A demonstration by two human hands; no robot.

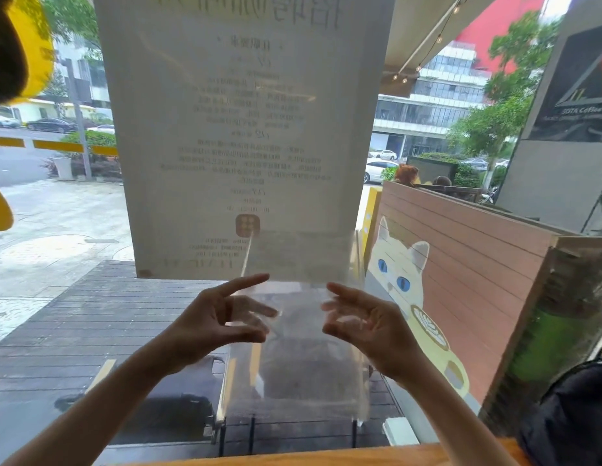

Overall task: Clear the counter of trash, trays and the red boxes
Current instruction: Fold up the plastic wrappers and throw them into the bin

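Observation:
I hold a clear plastic bag (296,371) up at chest height in front of the window. My left hand (215,324) pinches its upper left edge between thumb and middle fingers, with the index finger pointing up and away. My right hand (367,327) grips the upper right edge with curled fingers. The bag hangs down between my hands and looks empty. Only a thin strip of the orange wooden counter (360,456) shows along the bottom. No trays, trash or red boxes are in sight.
A large white poster (242,129) is stuck on the window pane straight ahead. A cat picture (399,270) is to its lower right. A black bag (575,415) sits at the counter's right end, beside a wooden box wall (535,331).

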